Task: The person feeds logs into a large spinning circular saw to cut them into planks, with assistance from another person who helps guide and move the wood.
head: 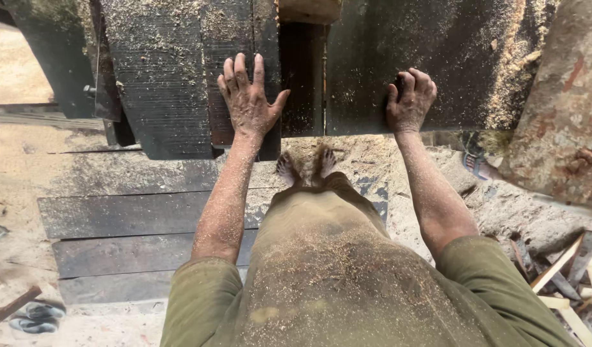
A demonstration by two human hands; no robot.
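We keep the left hand [247, 103] flat, fingers spread, on the dark plank [238, 38]; the right hand [409, 103], fingers curled, grips the slab [373, 58] edge evenly.

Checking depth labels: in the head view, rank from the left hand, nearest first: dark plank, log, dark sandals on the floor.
1. Dark plank: directly under the left hand, palm flat on it.
2. Dark sandals: bottom-left on the floor.
3. Log: far right edge.

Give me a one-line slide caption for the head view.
Left hand flat on a dark plank, right hand curled on a sawdust-covered slab.
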